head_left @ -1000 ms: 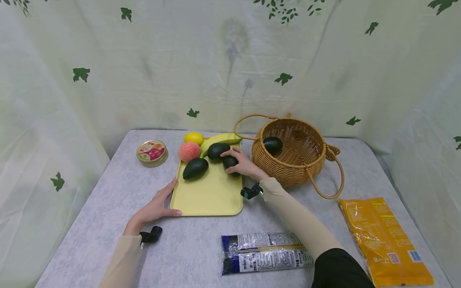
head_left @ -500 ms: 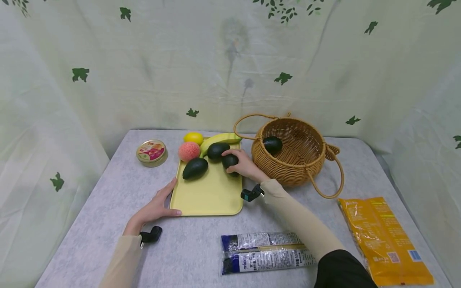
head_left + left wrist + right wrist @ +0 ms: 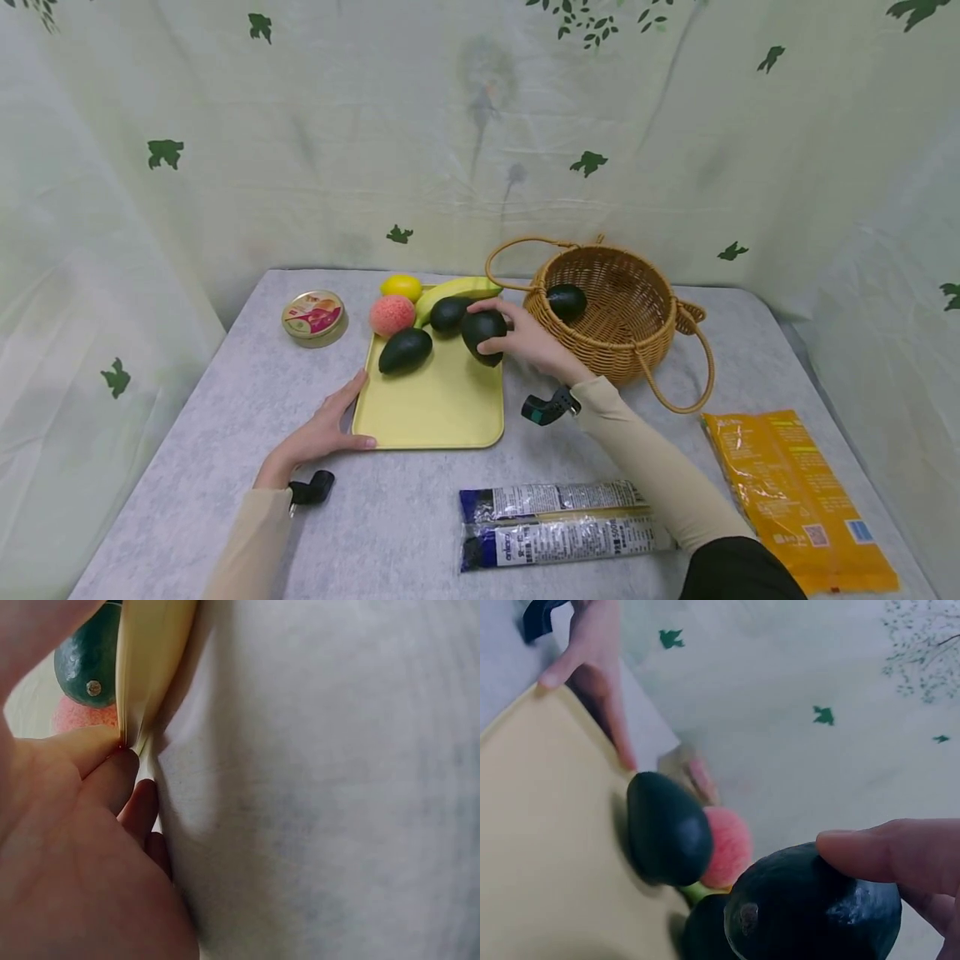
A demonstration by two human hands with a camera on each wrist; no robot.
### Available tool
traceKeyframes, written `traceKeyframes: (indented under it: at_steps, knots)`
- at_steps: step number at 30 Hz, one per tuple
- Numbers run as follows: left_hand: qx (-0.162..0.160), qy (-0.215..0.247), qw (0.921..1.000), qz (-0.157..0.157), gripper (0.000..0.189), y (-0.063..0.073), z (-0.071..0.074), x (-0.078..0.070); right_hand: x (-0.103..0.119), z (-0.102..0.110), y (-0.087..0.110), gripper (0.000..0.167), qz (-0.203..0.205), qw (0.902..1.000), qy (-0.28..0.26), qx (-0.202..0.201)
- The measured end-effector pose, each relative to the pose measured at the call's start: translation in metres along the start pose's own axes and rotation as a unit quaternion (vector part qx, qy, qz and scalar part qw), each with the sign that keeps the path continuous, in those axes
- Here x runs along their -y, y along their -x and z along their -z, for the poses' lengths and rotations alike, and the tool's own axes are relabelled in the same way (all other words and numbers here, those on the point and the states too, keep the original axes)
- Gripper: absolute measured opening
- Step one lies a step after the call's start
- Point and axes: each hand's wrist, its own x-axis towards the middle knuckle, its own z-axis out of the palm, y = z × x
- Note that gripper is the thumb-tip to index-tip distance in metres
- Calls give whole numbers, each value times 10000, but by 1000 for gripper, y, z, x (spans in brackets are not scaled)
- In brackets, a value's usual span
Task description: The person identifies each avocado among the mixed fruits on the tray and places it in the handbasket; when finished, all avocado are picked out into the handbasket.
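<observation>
My right hand (image 3: 528, 342) grips a dark green avocado (image 3: 483, 336) between thumb and fingers, over the right side of a yellow tray (image 3: 450, 417). In the right wrist view the held avocado (image 3: 817, 915) shows its stem end, with the thumb across its top. My left hand (image 3: 322, 429) rests at the tray's near left corner, thumb along the front edge and fingers straight against the left side. Two more avocados (image 3: 406, 350) lie on the tray beside a pink textured ball-shaped fruit (image 3: 392, 316), a yellow lemon (image 3: 401, 287) and a banana (image 3: 461, 291).
A wicker basket (image 3: 592, 358) with raised handles stands right of the tray, one avocado (image 3: 566, 302) inside. A round tin (image 3: 314, 317) sits at the left. Nearer me lie a blue and clear packet (image 3: 562, 533) and an orange bag (image 3: 806, 500).
The right hand has lifted the avocado off the tray and drawn it slightly toward the right, with the forearm shifting right too. The left hand stays at the tray corner.
</observation>
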Motion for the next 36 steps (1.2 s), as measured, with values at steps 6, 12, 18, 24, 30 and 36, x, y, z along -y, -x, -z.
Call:
traceKeyframes:
  at_steps: [6, 12, 18, 24, 30, 36]
  knots:
    - [-12, -121, 9999, -69, 108, -1, 1, -2, 15, 16, 22, 52, 352, 9981, -497, 132]
    - [2, -476, 9989, -48, 111, -7, 4, -4, 29, 38, 42, 55, 641, 9953, -703, 160]
    - [145, -697, 9974, 108, 116, -14, 7, -5, 35, 63, 58, 57, 491, 9942, -947, -96]
    - [350, -853, 9957, 72, 121, -18, 11, -5, 27, 89, 72, 55, 263, 9946, -798, -607]
    - [578, -1059, 9927, 68, 125, -18, 14, -8, 16, 117, 87, 54, 162, 9873, -1146, -1084]
    - [572, -1122, 9920, 118, 125, -18, 13, -7, 0, 141, 102, 55, 266, 9762, -1483, -1562]
